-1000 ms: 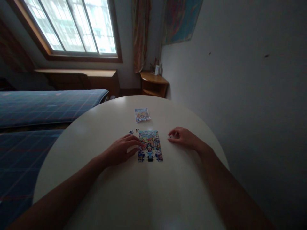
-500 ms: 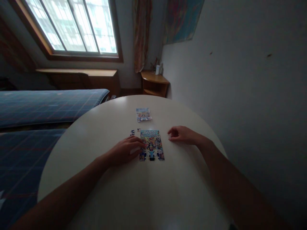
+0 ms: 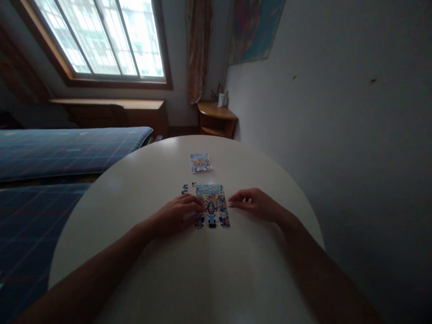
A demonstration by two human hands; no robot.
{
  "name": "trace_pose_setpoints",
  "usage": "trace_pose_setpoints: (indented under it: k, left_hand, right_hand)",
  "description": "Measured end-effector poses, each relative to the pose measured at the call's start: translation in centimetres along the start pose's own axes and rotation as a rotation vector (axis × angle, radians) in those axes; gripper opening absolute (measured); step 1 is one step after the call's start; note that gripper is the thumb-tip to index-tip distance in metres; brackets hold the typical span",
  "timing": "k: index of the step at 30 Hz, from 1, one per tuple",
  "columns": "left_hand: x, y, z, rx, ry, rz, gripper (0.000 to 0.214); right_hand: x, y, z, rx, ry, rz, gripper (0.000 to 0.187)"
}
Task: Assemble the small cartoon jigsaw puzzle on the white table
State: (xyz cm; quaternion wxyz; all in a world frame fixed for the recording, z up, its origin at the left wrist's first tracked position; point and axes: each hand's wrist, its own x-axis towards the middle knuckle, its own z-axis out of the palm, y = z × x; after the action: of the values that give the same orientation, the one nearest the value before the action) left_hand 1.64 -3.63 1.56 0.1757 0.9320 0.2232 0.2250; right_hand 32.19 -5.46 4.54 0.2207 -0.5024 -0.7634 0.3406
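A colourful jigsaw puzzle point(image 3: 216, 202) lies flat on the white round table point(image 3: 216, 265), with uneven gaps along its lower edge. My left hand point(image 3: 180, 213) rests on the puzzle's left side, fingers stretched out and covering part of it. Just off the right edge is my right hand point(image 3: 249, 202), its thumb and fingertips pinched on a small puzzle piece point(image 3: 230, 205), most of which the fingers hide. A few loose puzzle pieces point(image 3: 185, 189) lie beyond my left hand, beside the puzzle's upper left corner.
A printed picture sheet or packet point(image 3: 200, 163) lies farther back on the table. Left of the table stands a bed with a blue plaid mattress point(image 3: 74, 150). A corner shelf point(image 3: 218, 112) stands beyond it, and a wall runs along the right.
My right hand has moved left and nearer to me, bringing the piece close to the puzzle's right edge. My left hand stays on the puzzle. The view has shifted slightly.
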Motion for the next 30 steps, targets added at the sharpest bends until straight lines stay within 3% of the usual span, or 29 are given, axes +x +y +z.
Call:
trace_pose_setpoints:
  k: [5, 10, 30]
  left_hand:
    - [-0.1, 0.4, -0.3, -0.013, -0.05, 0.033, 0.028]
    - [0.0, 1.3, -0.3, 0.006, -0.103, 0.064, 0.033]
    - [0.5, 2.3, -0.5, 0.035, -0.161, 0.088, 0.029]
  right_hand:
    - [-0.3, -1.4, 1.0, 0.033, -0.086, -0.092, 0.023]
    - [0.0, -1.5, 2.2, 0.024, -0.158, -0.079, 0.02]
    - [0.2, -2.0, 2.9, -0.083, -0.201, -0.284, 0.017]
